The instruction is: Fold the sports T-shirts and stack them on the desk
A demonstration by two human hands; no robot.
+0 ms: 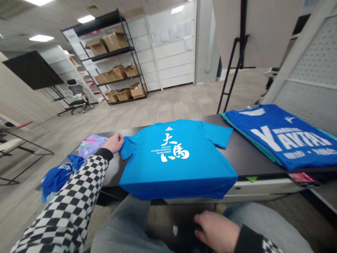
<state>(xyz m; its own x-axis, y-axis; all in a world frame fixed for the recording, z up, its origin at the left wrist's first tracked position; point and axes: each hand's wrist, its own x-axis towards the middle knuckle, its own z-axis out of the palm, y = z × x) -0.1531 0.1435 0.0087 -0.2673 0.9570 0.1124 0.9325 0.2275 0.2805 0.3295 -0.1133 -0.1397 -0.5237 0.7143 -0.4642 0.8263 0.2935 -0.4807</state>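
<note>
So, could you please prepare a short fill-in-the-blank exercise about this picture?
1. The left hand touches one short ____ of the bright blue shirt.
2. The shirt's white print includes the words DALIAN INTERNATIONAL ____.
3. The black rack in the background holds brown cardboard ____.

Missing words: sleeve; MARATHON; boxes.

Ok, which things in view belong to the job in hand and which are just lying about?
Likely job:
blue Dalian marathon T-shirt, left hand at its sleeve
black tabletop
stacked shirts
crumpled garments

Likely lying about:
cardboard boxes
office chair
black shelving unit
</note>
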